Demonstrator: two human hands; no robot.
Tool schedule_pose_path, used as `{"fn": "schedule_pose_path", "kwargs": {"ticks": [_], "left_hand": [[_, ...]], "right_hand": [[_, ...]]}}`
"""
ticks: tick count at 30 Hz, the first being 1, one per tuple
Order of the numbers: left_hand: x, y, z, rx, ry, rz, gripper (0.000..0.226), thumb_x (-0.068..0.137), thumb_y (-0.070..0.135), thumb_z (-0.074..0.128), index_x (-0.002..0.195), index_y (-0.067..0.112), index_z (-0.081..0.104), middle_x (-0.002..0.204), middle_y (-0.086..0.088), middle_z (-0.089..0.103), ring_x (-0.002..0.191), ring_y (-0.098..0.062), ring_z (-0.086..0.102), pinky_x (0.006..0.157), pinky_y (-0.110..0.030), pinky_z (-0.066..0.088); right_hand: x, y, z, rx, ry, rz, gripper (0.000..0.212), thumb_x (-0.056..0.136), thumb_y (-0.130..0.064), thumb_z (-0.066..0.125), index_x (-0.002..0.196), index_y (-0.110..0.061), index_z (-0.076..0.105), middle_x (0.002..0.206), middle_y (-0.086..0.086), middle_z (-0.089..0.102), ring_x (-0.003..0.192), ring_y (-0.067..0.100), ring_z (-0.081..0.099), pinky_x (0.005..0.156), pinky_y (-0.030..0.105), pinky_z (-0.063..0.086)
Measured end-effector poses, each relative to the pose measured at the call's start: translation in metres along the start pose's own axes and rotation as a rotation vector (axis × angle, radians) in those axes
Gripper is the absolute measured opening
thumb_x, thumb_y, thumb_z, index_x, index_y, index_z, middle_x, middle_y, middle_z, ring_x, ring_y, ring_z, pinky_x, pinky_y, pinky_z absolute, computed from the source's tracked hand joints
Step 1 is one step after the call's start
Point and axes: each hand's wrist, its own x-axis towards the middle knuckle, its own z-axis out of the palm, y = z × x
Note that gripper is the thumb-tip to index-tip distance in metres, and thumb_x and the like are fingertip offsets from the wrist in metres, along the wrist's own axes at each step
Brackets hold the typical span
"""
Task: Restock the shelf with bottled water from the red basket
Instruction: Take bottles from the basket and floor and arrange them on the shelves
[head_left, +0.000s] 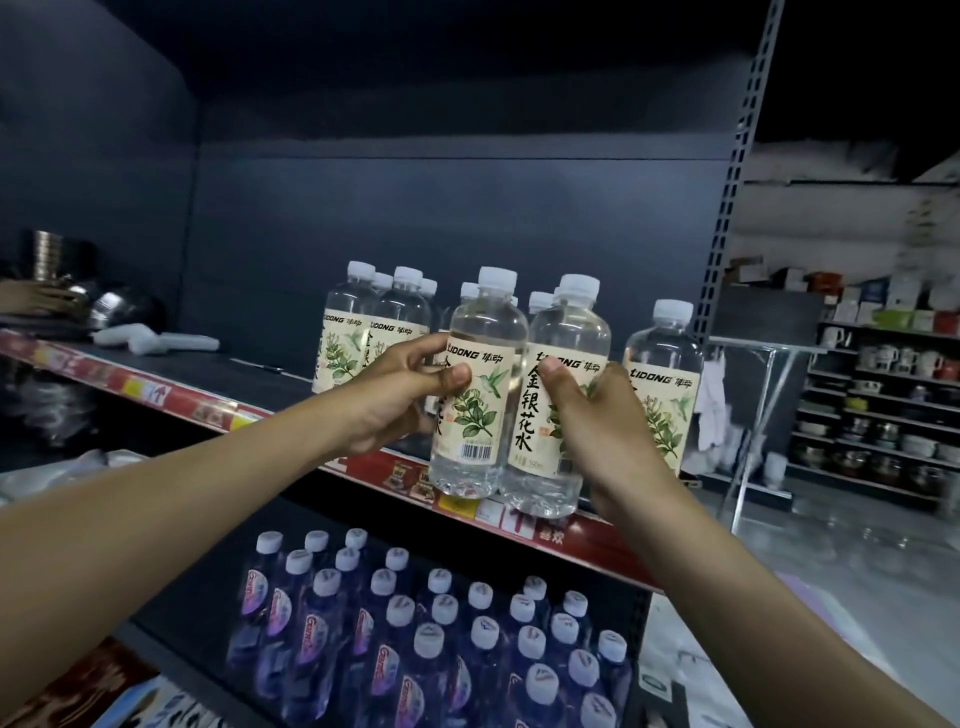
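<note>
My left hand grips a clear water bottle with a cream leaf label and white cap, held just in front of the shelf edge. My right hand grips a second bottle of the same kind right beside it. Both bottles are upright and hang slightly below the shelf's red price strip. On the dark shelf behind them stand several matching bottles, and one more bottle stands at the right end. The red basket is out of view.
The lower shelf holds several dark purple-labelled bottles with white caps. Metal bowls and white packets lie at the shelf's left. A perforated upright bounds the shelf's right side. Beyond it are racks of mugs.
</note>
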Motion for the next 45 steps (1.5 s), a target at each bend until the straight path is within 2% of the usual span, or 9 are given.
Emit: {"fn": "schedule_pose_path", "kwargs": {"ticks": [6, 11, 17, 20, 26, 29, 36, 41, 45], "left_hand": [[0.01, -0.005, -0.003, 0.024, 0.041, 0.02, 0.098, 0.064, 0.035, 0.083, 0.148, 0.016, 0.036, 0.131, -0.01, 0.056, 0.091, -0.013, 0.062, 0.069, -0.042, 0.056], [0.021, -0.015, -0.009, 0.025, 0.03, -0.001, 0.097, 0.067, 0.033, 0.082, 0.149, 0.016, 0.033, 0.138, -0.016, 0.054, 0.122, -0.025, 0.055, 0.095, -0.055, 0.047], [0.018, -0.023, 0.003, 0.08, 0.094, 0.085, 0.073, 0.085, 0.03, 0.063, 0.149, 0.024, 0.028, 0.123, 0.01, 0.055, 0.082, -0.003, 0.06, 0.063, -0.024, 0.052], [0.011, -0.026, 0.008, 0.195, 0.139, 0.155, 0.067, 0.083, 0.036, 0.065, 0.139, 0.02, 0.031, 0.111, 0.003, 0.06, 0.086, -0.004, 0.058, 0.066, -0.023, 0.052], [0.001, -0.039, 0.007, 0.321, 0.159, 0.179, 0.059, 0.083, 0.027, 0.071, 0.124, 0.033, 0.029, 0.119, 0.0, 0.043, 0.113, -0.018, 0.05, 0.085, -0.031, 0.054], [-0.008, -0.045, 0.006, 0.416, 0.157, 0.177, 0.071, 0.082, 0.027, 0.073, 0.133, 0.038, 0.025, 0.121, 0.003, 0.04, 0.12, -0.017, 0.045, 0.102, -0.035, 0.043], [-0.01, -0.049, 0.011, 0.502, 0.192, 0.2, 0.081, 0.084, 0.027, 0.073, 0.145, 0.037, 0.022, 0.121, 0.003, 0.042, 0.108, -0.013, 0.049, 0.089, -0.026, 0.04], [-0.005, -0.05, 0.012, 0.502, 0.203, 0.212, 0.079, 0.085, 0.025, 0.072, 0.146, 0.039, 0.023, 0.124, 0.001, 0.042, 0.104, -0.003, 0.047, 0.08, -0.017, 0.039], [-0.003, -0.049, 0.012, 0.514, 0.212, 0.209, 0.079, 0.085, 0.025, 0.071, 0.146, 0.038, 0.023, 0.122, 0.005, 0.042, 0.108, -0.008, 0.047, 0.083, -0.019, 0.038]], "right_hand": [[0.005, 0.003, 0.009, -0.01, 0.036, 0.006, 0.037, 0.096, -0.042, 0.054, 0.111, -0.011, 0.043, 0.074, -0.009, 0.04, 0.062, 0.008, 0.039, 0.058, 0.027, 0.035], [0.011, 0.006, 0.018, -0.016, 0.061, 0.02, 0.037, 0.095, -0.046, 0.053, 0.111, -0.014, 0.041, 0.084, 0.0, 0.048, 0.063, 0.014, 0.044, 0.056, 0.029, 0.039], [0.003, 0.005, 0.022, -0.041, 0.094, -0.055, 0.042, 0.098, -0.037, 0.049, 0.127, -0.009, 0.037, 0.103, -0.002, 0.058, 0.097, 0.013, 0.058, 0.09, 0.036, 0.048], [-0.006, 0.005, 0.024, -0.088, 0.067, -0.123, 0.06, 0.101, -0.032, 0.046, 0.148, -0.014, 0.013, 0.107, -0.026, 0.038, 0.102, -0.011, 0.042, 0.096, 0.016, 0.034], [-0.02, 0.008, 0.017, -0.166, -0.044, -0.122, 0.089, 0.099, -0.031, 0.05, 0.152, -0.027, -0.021, 0.154, -0.014, 0.01, 0.137, 0.0, 0.008, 0.116, 0.031, 0.01], [-0.029, 0.006, 0.012, -0.258, -0.131, -0.064, 0.1, 0.097, -0.022, 0.055, 0.147, -0.029, -0.032, 0.161, -0.006, -0.005, 0.118, -0.015, 0.008, 0.106, 0.023, 0.008], [-0.025, 0.011, 0.012, -0.32, -0.123, 0.018, 0.105, 0.096, -0.013, 0.056, 0.145, -0.032, -0.035, 0.163, 0.002, -0.006, 0.142, 0.015, 0.022, 0.095, 0.012, 0.026], [-0.023, 0.008, 0.015, -0.339, -0.101, 0.076, 0.1, 0.097, -0.001, 0.051, 0.147, -0.031, -0.03, 0.163, 0.002, -0.001, 0.077, -0.011, 0.037, 0.051, -0.005, 0.032], [-0.013, 0.021, 0.015, -0.346, -0.085, 0.066, 0.103, 0.097, -0.01, 0.054, 0.144, -0.033, -0.034, 0.162, 0.014, 0.0, 0.147, 0.025, 0.017, 0.094, 0.023, 0.028]]}}
